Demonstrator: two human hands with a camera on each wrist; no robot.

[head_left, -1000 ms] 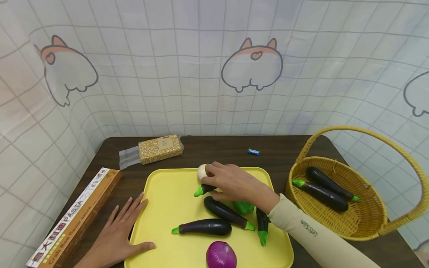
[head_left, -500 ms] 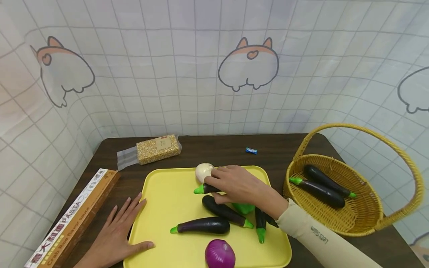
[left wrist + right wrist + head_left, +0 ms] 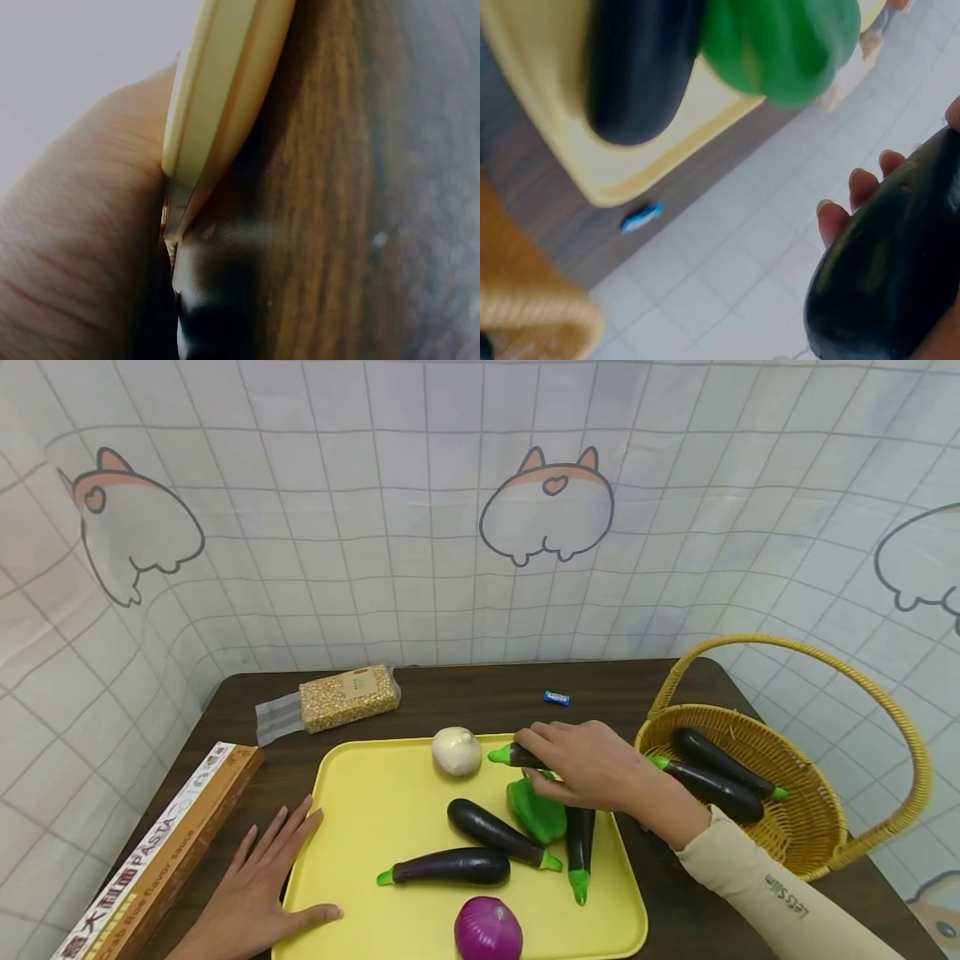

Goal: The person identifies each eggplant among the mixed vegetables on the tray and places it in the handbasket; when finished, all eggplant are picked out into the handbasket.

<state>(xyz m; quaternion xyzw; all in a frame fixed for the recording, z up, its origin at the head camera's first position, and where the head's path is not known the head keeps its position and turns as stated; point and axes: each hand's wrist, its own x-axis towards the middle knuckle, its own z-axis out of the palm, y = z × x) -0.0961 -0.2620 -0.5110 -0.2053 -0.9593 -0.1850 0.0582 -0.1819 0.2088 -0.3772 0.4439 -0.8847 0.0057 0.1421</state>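
My right hand (image 3: 592,768) grips an eggplant (image 3: 885,255), its green stem end pointing left, over the back right of the yellow tray (image 3: 360,802). A green bell pepper (image 3: 536,810) lies just below that hand. Three more eggplants are on the tray: one slanting (image 3: 495,831), one lying crosswise (image 3: 450,867), and one at the right (image 3: 580,852). A white onion-like bulb (image 3: 457,752) sits at the back, a purple onion (image 3: 487,928) in front. My left hand (image 3: 255,885) rests with spread fingers at the tray's left edge, its thumb over the rim.
A yellow wicker basket (image 3: 813,777) with a tall handle stands right of the tray, two eggplants (image 3: 720,789) inside. A pasta box (image 3: 157,852) lies at the left. Behind the tray are a bag of corn kernels (image 3: 348,697) and a small blue packet (image 3: 557,697).
My right hand has carried the eggplant rightward from beside the white bulb to above the bell pepper, uncovering the bulb. The left hand stays at the tray's edge. The head view shifts slightly.
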